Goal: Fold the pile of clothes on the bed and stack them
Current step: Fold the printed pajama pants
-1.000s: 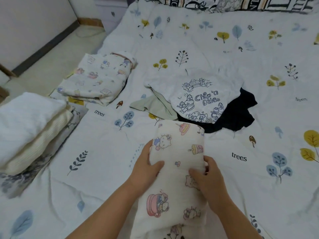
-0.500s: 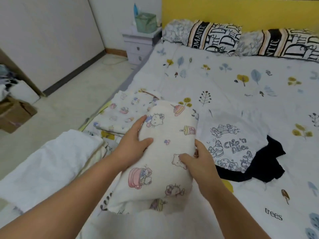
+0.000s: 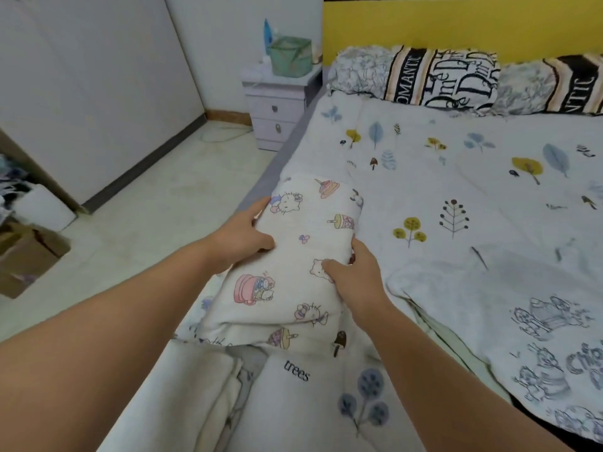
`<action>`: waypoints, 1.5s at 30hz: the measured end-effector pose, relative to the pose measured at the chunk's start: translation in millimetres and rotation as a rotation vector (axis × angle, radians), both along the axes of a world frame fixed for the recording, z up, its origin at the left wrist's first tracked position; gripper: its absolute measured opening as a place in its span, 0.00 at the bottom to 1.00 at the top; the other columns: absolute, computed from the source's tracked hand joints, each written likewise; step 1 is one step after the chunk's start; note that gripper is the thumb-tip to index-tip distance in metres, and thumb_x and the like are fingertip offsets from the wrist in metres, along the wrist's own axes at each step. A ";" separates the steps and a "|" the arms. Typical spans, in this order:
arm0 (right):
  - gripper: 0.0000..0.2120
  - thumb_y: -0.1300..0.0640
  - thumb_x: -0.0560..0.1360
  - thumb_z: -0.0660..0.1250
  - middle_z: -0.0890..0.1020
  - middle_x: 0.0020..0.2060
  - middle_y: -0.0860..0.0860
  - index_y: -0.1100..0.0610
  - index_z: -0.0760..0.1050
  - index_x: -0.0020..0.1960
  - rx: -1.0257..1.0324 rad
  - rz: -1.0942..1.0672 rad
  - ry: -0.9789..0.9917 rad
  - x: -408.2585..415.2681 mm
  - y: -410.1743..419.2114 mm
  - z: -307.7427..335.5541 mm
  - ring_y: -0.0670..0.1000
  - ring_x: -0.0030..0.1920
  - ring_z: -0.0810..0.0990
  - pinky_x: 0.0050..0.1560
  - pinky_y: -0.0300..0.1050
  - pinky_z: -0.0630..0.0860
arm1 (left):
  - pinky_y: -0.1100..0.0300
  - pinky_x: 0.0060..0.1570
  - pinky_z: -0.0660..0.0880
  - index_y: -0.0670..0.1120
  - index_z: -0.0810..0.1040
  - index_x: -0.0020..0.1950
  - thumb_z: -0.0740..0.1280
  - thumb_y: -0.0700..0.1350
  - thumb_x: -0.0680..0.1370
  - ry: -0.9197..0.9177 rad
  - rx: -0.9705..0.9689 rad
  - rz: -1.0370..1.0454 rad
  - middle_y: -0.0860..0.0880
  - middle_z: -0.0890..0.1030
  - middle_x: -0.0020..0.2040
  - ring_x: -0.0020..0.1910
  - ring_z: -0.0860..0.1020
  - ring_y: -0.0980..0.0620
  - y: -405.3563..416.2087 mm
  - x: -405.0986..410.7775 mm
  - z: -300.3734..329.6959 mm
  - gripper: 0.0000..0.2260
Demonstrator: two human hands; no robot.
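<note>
folded cartoon-print cloth carried left to bed edge, both hands gripping

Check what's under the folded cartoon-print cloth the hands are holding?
A similar printed edge peeks out beneath the folded cartoon-print cloth near its lower edge; both hands grip it. The rest underneath is covered.
</note>
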State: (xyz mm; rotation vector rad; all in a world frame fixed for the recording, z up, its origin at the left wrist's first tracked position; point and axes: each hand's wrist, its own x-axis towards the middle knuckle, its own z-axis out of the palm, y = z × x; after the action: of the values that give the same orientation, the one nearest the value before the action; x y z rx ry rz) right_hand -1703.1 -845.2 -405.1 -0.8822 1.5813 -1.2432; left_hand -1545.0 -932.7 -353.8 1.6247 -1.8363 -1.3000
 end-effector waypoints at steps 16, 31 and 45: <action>0.33 0.53 0.78 0.59 0.54 0.73 0.58 0.57 0.46 0.76 0.054 0.005 0.804 56.4 -99.6 -104.4 0.57 0.72 0.56 0.70 0.49 0.57 | 0.46 0.71 0.52 0.50 0.52 0.77 0.56 0.44 0.79 -0.745 -0.607 -0.131 0.43 0.50 0.77 0.75 0.52 0.44 -78.3 18.0 -140.3 0.26; 0.29 0.45 0.81 0.48 0.43 0.77 0.52 0.56 0.45 0.77 0.212 0.608 0.944 47.3 -98.6 -124.6 0.51 0.76 0.39 0.73 0.57 0.43 | 0.44 0.72 0.40 0.51 0.45 0.77 0.46 0.50 0.82 -0.921 -0.342 -0.355 0.50 0.42 0.78 0.76 0.42 0.50 -72.3 13.5 -169.4 0.23; 0.11 0.61 0.76 0.57 0.82 0.47 0.55 0.58 0.78 0.52 0.064 0.302 0.523 19.6 38.6 -16.6 0.54 0.48 0.78 0.50 0.47 0.75 | 0.61 0.44 0.69 0.49 0.78 0.54 0.60 0.41 0.78 -0.386 -0.208 -0.241 0.51 0.81 0.49 0.45 0.76 0.53 45.2 -27.5 -56.6 0.10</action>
State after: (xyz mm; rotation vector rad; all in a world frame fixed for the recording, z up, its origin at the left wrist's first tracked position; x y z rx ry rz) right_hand -1683.5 -806.6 -421.8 -1.4258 1.7863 -0.7779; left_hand -1572.5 -887.5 -410.3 1.6663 -2.3695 -0.8830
